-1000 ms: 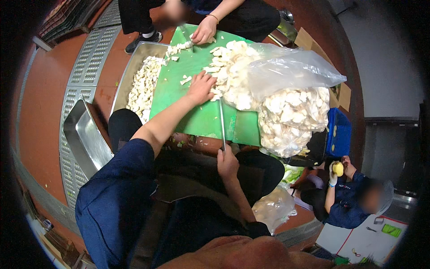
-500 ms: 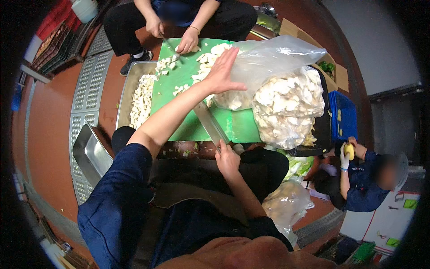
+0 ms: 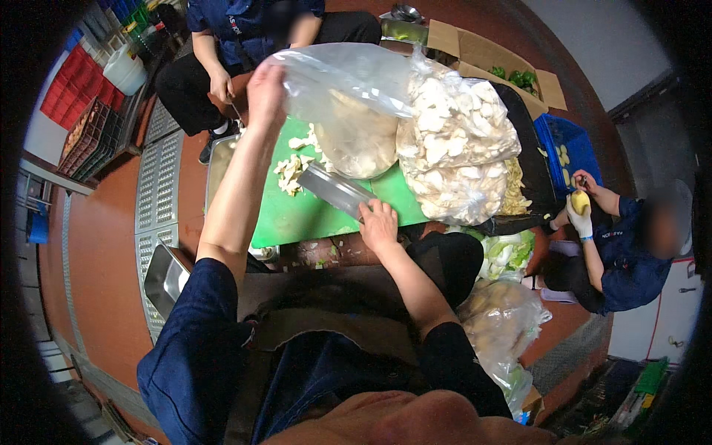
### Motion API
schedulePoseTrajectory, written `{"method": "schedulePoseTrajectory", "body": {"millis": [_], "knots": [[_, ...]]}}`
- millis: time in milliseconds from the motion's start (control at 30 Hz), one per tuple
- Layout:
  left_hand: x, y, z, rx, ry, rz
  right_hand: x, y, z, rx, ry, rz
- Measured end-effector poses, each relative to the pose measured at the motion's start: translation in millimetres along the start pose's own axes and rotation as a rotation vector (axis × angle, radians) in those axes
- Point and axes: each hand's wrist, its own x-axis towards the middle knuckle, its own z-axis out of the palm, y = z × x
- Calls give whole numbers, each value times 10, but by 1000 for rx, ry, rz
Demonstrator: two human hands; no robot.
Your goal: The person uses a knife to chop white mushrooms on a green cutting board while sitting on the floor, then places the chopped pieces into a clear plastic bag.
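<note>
My left hand (image 3: pixel 267 93) is raised at the far side of the board, its fingers closed on the edge of a clear plastic bag (image 3: pixel 345 78). The bag stretches to the right and covers pale food pieces lying on the green cutting board (image 3: pixel 293 215). Near the board's front edge, my right hand (image 3: pixel 381 225) grips a cleaver (image 3: pixel 334 190), its broad blade pointing left and away from me. A small heap of cut whitish pieces (image 3: pixel 291 174) lies by the blade tip. To the right sits a clear bag full of whitish pieces (image 3: pixel 461 141).
Opposite me a person (image 3: pixel 241 33) holds a knife. At the right another person (image 3: pixel 623 245) holds a yellow, peeled-looking vegetable (image 3: pixel 579 203). Nearby are a blue crate (image 3: pixel 567 141), a cardboard box (image 3: pixel 475 55) with green peppers, and an empty metal pan (image 3: pixel 167 278).
My left hand has moved left and away, closing on the bag and drawing its open end leftward. The cleaver now slants more to the left. My view has shifted.
</note>
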Motion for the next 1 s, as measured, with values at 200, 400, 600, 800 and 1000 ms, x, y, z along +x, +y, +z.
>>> {"method": "schedulePoseTrajectory", "body": {"millis": [200, 400, 600, 800, 1000], "knots": [[59, 408, -419, -11, 115, 42, 558, 111, -598, 377, 291, 52], [-169, 692, -675, -42, 129, 56, 973, 12, -772, 538, 190, 109], [-382, 1101, -684, 20, 31, 39, 872, -414, -1113, 654, 415, -173], [-591, 1330, -657, 183, -274, 0, 764, -575, -2008, 820, 791, -334], [-844, 1786, -538, 557, -567, 72, 510, -128, -2595, 1056, 625, -624]]}}
